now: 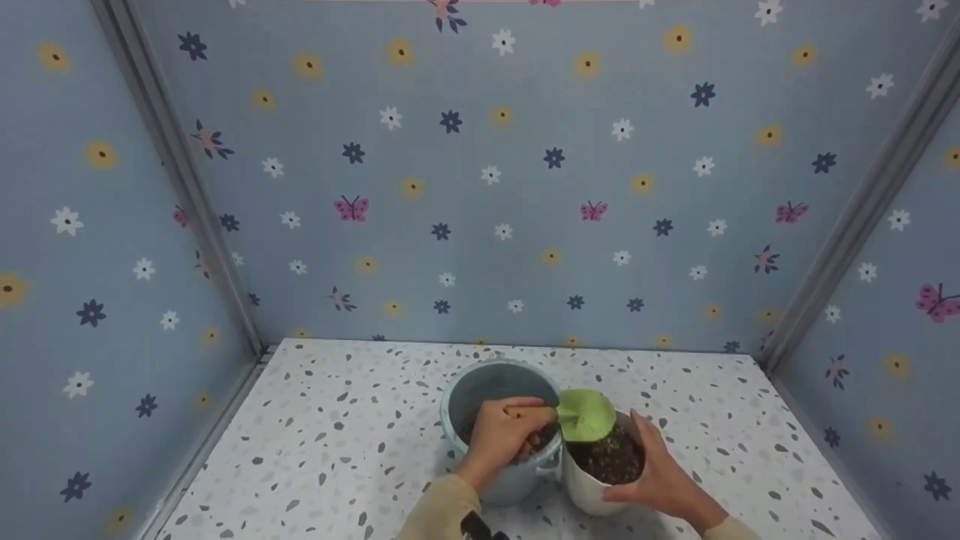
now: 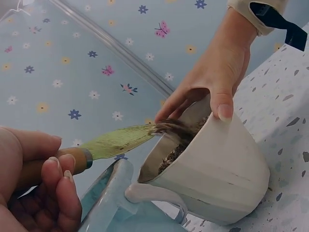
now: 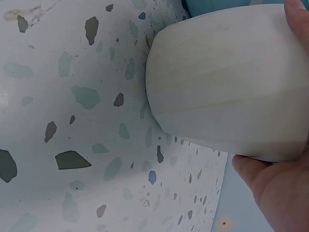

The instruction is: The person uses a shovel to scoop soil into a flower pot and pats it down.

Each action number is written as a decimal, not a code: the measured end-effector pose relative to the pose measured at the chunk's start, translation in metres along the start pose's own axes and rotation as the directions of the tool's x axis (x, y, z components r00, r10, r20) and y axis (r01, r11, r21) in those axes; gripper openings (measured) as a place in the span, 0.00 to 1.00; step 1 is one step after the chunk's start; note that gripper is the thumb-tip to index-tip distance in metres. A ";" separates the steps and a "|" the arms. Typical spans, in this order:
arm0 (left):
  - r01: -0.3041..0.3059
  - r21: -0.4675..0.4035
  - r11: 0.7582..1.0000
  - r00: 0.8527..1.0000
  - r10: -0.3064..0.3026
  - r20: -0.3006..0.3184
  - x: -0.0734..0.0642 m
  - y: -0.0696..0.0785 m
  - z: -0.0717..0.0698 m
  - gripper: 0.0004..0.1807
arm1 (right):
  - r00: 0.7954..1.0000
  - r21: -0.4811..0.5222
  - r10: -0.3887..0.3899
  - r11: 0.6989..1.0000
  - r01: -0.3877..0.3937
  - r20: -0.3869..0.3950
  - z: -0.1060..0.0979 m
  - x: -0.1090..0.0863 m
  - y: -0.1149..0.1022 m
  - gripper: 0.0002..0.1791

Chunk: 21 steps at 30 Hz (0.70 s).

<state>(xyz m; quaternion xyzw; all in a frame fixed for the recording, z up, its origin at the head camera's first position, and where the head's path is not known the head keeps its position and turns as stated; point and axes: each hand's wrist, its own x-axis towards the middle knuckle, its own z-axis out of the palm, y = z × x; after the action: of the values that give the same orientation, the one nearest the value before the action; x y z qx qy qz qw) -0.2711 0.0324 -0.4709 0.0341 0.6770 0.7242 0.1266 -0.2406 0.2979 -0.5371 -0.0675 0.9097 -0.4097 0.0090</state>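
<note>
My left hand (image 1: 496,439) grips the wooden handle of a small trowel with a green blade (image 1: 589,417). The blade is tipped over the mouth of a white pot (image 2: 224,169), and dark soil (image 2: 177,131) slides off its tip in the left wrist view. Dark soil (image 1: 616,459) also shows inside the white pot. My right hand (image 1: 661,474) holds that pot at its rim, thumb on the near side and fingers on the far side. Touching it on the left, a light blue bucket (image 1: 514,486) contains brown material, partly hidden by my left hand.
Both containers stand on a white speckled tabletop (image 1: 337,435). Blue flowered panels (image 1: 517,187) rise behind it and at both sides, with grey metal posts (image 1: 184,176) at the corners. The bucket's side handle (image 2: 157,193) projects toward the white pot.
</note>
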 end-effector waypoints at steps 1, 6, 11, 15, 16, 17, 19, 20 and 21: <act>-0.010 0.007 1.000 1.000 0.010 -0.005 0.000 0.000 0.002 0.19 | 1.000 -0.004 -0.002 1.000 0.002 -0.003 0.000 0.000 0.000 0.73; -0.120 0.145 0.982 0.993 0.120 0.013 -0.005 0.001 0.010 0.15 | 1.000 -0.012 -0.005 1.000 0.005 -0.001 -0.001 0.000 0.001 0.73; -0.281 0.303 0.911 0.959 0.254 0.125 -0.009 -0.002 0.019 0.11 | 1.000 0.010 -0.008 1.000 0.008 0.016 -0.001 0.000 0.000 0.72; -0.357 0.409 0.840 0.934 0.319 0.161 -0.007 -0.004 0.023 0.10 | 1.000 0.000 0.002 1.000 -0.002 0.016 -0.001 -0.001 0.000 0.72; -0.378 0.438 0.815 0.926 0.342 0.162 -0.007 -0.004 0.024 0.10 | 1.000 -0.005 0.004 1.000 -0.004 0.017 -0.001 -0.001 0.000 0.72; -0.400 0.468 0.788 0.915 0.369 0.162 -0.006 -0.004 0.024 0.10 | 1.000 -0.010 0.006 1.000 -0.006 0.017 -0.002 -0.001 0.000 0.72; -0.428 0.514 0.743 0.900 0.405 0.163 -0.005 -0.005 0.024 0.10 | 1.000 -0.003 0.008 1.000 -0.008 0.020 -0.002 -0.001 0.000 0.72; -0.437 0.532 0.725 0.893 0.419 0.163 -0.005 -0.005 0.024 0.10 | 1.000 -0.001 0.009 1.000 -0.009 0.018 -0.002 -0.001 0.000 0.72; -0.447 0.545 0.709 0.886 0.433 0.164 -0.005 -0.005 0.025 0.10 | 1.000 0.001 0.011 1.000 -0.011 0.018 -0.002 -0.001 0.001 0.72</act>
<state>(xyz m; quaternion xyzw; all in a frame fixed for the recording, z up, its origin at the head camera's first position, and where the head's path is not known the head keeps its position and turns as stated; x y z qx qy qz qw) -0.2596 0.0555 -0.4736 0.2393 0.8318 0.4976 -0.0572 -0.2396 0.3002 -0.5360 -0.0661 0.9097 -0.4096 0.0194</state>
